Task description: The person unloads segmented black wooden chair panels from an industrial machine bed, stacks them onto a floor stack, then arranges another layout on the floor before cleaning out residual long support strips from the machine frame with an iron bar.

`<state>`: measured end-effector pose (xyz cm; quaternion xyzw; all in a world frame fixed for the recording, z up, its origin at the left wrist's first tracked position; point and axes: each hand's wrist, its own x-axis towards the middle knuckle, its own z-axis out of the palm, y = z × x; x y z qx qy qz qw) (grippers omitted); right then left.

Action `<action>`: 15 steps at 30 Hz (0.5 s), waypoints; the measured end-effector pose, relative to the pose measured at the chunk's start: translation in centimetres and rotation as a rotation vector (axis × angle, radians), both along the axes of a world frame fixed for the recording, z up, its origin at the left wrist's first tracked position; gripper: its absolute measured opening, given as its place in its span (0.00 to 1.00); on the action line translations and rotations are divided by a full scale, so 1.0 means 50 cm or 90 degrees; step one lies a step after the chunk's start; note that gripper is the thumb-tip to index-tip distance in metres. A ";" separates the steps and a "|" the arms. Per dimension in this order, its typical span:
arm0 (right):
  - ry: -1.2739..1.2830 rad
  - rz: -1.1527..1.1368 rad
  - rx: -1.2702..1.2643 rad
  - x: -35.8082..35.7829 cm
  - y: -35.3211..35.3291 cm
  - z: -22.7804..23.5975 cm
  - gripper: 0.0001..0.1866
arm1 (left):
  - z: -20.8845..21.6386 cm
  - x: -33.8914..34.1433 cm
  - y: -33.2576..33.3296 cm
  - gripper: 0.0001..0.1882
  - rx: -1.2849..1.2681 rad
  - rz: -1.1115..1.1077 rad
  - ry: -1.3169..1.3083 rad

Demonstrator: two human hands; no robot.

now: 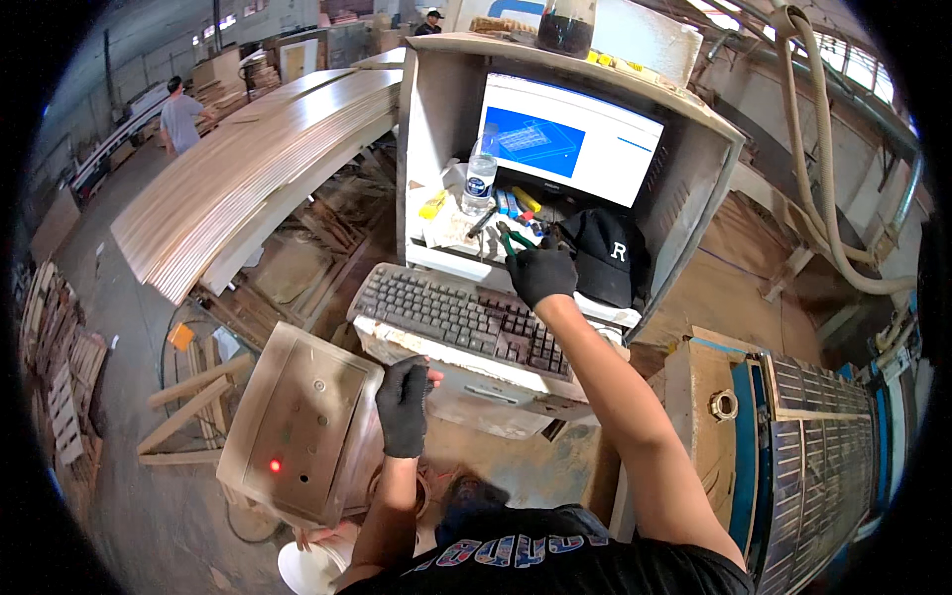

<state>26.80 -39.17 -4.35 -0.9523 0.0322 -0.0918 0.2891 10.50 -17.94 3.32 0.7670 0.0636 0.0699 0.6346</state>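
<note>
A metal control box point(347, 436) stands at the left, its panel fitted with round fittings and a lit red lamp point(275, 465). The left hand point(404, 407), gloved in black, is beside the right edge of this box; its fingers are partly curled, and whether it has hold of anything cannot be told. To its right, an open-front cabinet point(424, 109) houses a shelf carrying several items. A yellow object point(433, 204) lies near the shelf's left edge. A dark keyboard point(461, 319) rests on the ledge below the shelf's front edge. A clear plastic bottle point(479, 183) with a blue label and a cap stands upright on the left part of the shelf; its fill level cannot be read. Small blue items point(507, 204) lie just right of the bottle. A green-handled tool point(510, 239) is near the middle of the shelf's front edge. The right hand point(541, 274), also gloved, is at this tool with fingers bent downward; the glove hides whether they grip it. On the cabinet's top edge stands a bottle point(567, 30) of dark contents. Inside, a lit monitor point(620, 134) stands behind a black cap point(600, 268) at the shelf's right edge.
</note>
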 end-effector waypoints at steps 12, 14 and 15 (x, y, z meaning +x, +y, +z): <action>-0.230 0.142 0.088 -0.107 0.021 0.168 0.19 | 0.062 -0.027 -0.030 0.08 0.032 0.048 -0.049; -0.295 0.167 0.162 -0.158 -0.009 0.183 0.14 | 0.063 -0.022 -0.044 0.08 0.052 -0.034 -0.055; -0.265 0.172 0.198 -0.191 -0.030 0.189 0.14 | 0.060 -0.018 -0.049 0.08 0.037 -0.066 -0.040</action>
